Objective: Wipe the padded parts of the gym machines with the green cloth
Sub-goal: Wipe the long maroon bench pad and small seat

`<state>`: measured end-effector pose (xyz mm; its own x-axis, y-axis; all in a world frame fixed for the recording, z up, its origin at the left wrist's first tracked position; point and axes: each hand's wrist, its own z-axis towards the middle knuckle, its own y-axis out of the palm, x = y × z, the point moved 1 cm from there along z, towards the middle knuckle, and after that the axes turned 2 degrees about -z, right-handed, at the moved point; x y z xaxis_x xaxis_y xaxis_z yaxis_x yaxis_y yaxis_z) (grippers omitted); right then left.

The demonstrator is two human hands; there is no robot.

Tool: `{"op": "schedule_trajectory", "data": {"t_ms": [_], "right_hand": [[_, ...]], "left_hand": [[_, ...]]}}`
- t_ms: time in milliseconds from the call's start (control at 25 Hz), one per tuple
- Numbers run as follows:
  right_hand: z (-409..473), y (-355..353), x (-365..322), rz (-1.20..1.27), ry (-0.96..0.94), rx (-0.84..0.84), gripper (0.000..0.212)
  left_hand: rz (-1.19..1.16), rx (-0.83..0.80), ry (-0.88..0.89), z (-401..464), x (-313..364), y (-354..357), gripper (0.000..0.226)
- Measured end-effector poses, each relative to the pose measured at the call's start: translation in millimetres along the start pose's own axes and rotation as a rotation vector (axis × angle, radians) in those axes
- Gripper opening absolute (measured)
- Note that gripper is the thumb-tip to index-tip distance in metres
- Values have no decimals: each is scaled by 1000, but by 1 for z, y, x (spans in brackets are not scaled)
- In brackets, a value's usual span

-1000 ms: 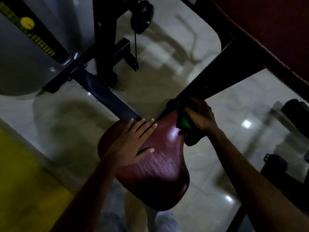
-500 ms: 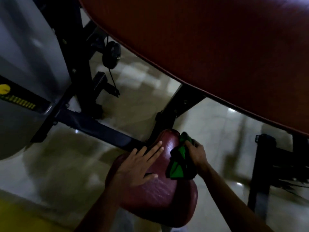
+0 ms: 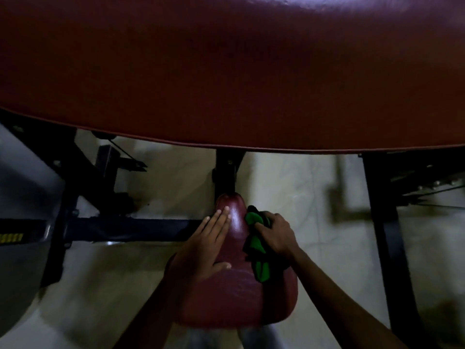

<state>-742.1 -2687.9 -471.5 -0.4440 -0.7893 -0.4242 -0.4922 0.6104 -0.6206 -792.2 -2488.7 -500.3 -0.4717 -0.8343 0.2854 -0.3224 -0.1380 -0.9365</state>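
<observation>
A dark red padded seat, pear-shaped with its narrow end away from me, sits low in the middle of the view. My left hand lies flat on its left side with the fingers straight. My right hand grips the bunched green cloth against the right edge of the seat near the narrow end. A large red padded rest fills the upper half of the view, above and beyond the seat.
A black post joins the seat's narrow end to the frame. A black horizontal bar runs to the left. Another black upright stands on the right. A grey weight-stack cover is at the left, on a pale tiled floor.
The view has tilted up, so the big red pad now covers the top half. My right hand with the cloth has slid along the seat's right edge. My left hand stays flat on the seat.
</observation>
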Motion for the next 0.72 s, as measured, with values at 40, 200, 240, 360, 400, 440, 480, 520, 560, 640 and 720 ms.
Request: {"op": "schedule_trajectory", "data": {"t_ms": [40, 200, 240, 360, 400, 440, 480, 520, 560, 640, 720], "right_hand": [[7, -3, -2, 3, -22, 1, 35], [27, 1, -18, 77, -85, 52, 41], [25, 2, -16, 99, -76, 47, 41], [11, -8, 9, -13, -58, -83, 36], [9, -12, 18, -76, -43, -132, 36], [9, -15, 23, -119, -25, -156, 36], [10, -14, 24, -132, -7, -155, 37], [11, -12, 22, -113, 11, -132, 38], [11, -9, 18, -75, 19, -97, 38], [13, -3, 11, -35, 10, -39, 38], [10, -3, 12, -48, 10, -60, 36]], "left_hand": [[26, -26, 4, 2, -1, 0, 112], [155, -100, 28, 3, -6, -1, 104], [168, -86, 60, 3, -7, 0, 103], [199, -20, 164, 5, -4, -5, 109], [213, -23, 201, 10, -3, -8, 114], [219, -24, 234, 15, -3, -10, 118], [222, -27, 263, 19, -4, -11, 120], [221, -38, 287, 23, -6, -12, 120], [211, -45, 312, 26, -9, -12, 118], [183, -71, 363, 31, -15, -8, 109], [194, -97, 423, 31, -19, -6, 102]]}}
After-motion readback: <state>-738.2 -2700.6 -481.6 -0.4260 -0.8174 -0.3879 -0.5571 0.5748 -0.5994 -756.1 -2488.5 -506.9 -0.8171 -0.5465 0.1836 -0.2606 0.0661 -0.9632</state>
